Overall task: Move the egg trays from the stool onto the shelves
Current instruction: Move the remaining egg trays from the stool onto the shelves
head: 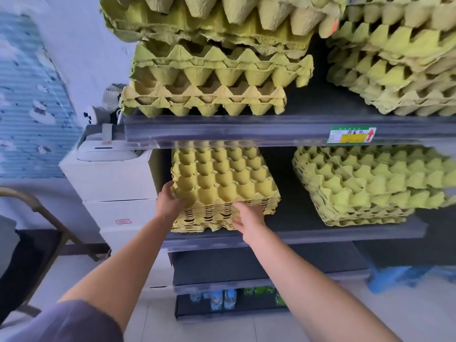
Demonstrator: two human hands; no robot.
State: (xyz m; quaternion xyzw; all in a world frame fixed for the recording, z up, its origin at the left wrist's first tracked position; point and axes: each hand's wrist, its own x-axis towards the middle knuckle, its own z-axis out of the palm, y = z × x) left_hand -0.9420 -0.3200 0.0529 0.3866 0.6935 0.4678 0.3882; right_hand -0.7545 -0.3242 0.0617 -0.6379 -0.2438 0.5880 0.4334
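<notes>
Currently holding stack of egg trays [222, 178] on middle shelf [345, 233]. Gripping its left corner with left hand [170, 201]; touching front edge with right hand [249, 218], finger curl impossible to tell. Judged well advanced, noting other stacks [357, 183] shelved; unable to identify stool.

The egg tray stack [222, 188] on the middle shelf [320, 234] is showing yellow in a grid of cups, the shelf looking dark grey. The price label [351, 134] is displaying green, yellow and a red arrow. The sleeve [74, 322] is appearing greyish purple.
</notes>
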